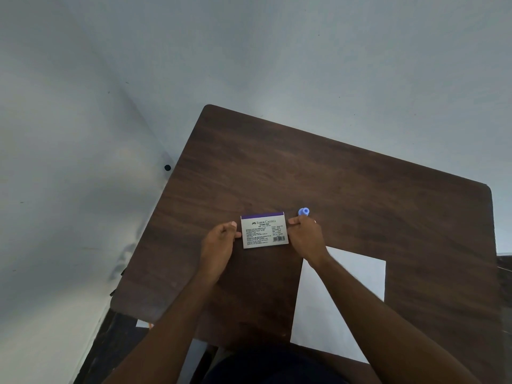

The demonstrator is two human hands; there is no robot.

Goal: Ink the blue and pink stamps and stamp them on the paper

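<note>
Stamp pad (264, 230), a flat Faber-Castell case lying label side up on the worktop (360, 189), sits between the two hands; every place below is told from it. The blue stamp (303, 211) stands just beyond its far right corner, the paper (349, 275) lies nearer the person and to its right, and no pink stamp shows.

The main risk, as I judge it, is that the case pops open suddenly or slips from the pinch and smears ink on fingers that then mark the paper; a sideways jerk could also knock over the blue stamp, which is very close to the right knuckles.

The left hand (220, 242) is curled, thumb and fingertips clamped on the pad's left edge. The right hand (306, 236) comes in over the paper with fingers bent onto the right edge, apparently gripping it, though the contact is partly hidden. Both forearms angle inward toward the pad.
</note>
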